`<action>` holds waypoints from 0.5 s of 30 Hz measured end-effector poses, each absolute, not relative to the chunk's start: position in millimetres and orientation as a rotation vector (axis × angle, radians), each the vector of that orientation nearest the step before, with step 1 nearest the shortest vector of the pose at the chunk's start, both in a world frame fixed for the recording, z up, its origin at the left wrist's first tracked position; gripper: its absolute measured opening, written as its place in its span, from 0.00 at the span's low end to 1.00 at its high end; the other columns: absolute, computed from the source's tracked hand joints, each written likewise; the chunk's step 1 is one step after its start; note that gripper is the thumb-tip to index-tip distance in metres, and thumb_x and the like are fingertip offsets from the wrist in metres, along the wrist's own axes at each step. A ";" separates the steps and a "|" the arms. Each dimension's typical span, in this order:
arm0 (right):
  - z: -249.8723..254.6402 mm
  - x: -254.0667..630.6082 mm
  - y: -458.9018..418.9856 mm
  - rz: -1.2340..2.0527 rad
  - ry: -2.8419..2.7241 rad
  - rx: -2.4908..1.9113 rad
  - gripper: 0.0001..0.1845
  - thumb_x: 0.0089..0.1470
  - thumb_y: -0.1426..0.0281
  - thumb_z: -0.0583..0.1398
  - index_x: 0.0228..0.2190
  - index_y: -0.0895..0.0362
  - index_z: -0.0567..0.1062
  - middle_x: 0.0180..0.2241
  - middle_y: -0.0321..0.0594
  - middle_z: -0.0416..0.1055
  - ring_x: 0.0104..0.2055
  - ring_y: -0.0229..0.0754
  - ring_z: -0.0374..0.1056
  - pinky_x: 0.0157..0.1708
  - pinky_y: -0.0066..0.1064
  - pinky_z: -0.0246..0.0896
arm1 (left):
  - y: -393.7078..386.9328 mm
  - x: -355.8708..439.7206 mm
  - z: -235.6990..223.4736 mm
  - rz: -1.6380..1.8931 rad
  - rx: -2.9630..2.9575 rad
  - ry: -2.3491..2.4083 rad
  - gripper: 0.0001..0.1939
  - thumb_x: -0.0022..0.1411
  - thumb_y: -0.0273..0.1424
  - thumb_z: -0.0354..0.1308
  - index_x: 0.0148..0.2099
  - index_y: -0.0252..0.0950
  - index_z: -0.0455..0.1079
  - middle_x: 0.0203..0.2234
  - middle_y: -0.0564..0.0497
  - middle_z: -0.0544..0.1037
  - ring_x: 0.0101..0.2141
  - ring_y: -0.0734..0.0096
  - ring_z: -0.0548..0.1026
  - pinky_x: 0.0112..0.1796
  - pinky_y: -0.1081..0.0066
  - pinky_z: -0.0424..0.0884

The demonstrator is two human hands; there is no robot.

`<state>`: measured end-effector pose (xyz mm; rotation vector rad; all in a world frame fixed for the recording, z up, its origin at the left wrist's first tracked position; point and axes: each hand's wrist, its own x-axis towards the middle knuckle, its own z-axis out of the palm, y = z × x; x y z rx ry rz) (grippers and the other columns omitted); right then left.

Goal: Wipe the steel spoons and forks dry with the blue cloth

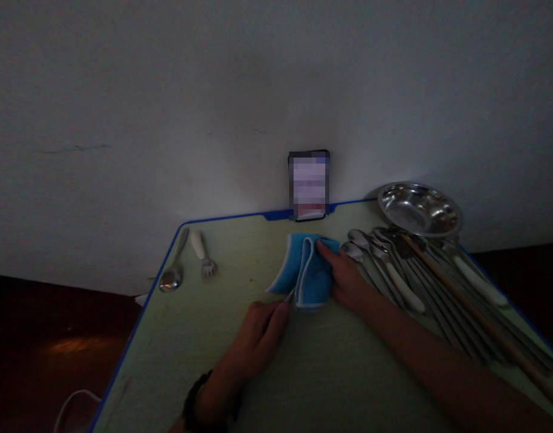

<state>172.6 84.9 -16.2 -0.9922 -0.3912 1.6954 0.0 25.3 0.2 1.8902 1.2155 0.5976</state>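
Note:
My left hand (262, 334) is closed around the handle of a thin metal utensil (290, 296). The utensil's far end goes into the fold of a blue cloth (315, 273) with a white border, so its kind is hidden. My right hand (346, 273) grips that cloth from the right, thumb on top, folded over the utensil. Both hands are above the middle of the pale green table (240, 258). To the left lie a metal spoon (172, 276) and a small fork (202, 255) with a white handle, side by side and apart from my hands.
Many spoons and other long utensils (407, 270) lie in a pile on the right, beside my right forearm. A shiny steel bowl (421, 210) stands at the back right corner. A phone (309, 185) leans against the wall (190, 120) at the blue table edge.

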 end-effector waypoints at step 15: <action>-18.0 173.4 86.2 1.700 -0.396 -0.984 0.12 0.40 0.62 0.66 0.28 0.53 0.75 0.26 0.32 0.76 0.33 0.42 0.72 0.39 0.36 0.65 | 26.4 0.2 1.0 0.592 1.898 1.218 0.20 0.65 0.33 0.40 0.20 0.35 0.56 0.14 0.58 0.60 0.18 0.78 0.61 0.25 0.74 0.57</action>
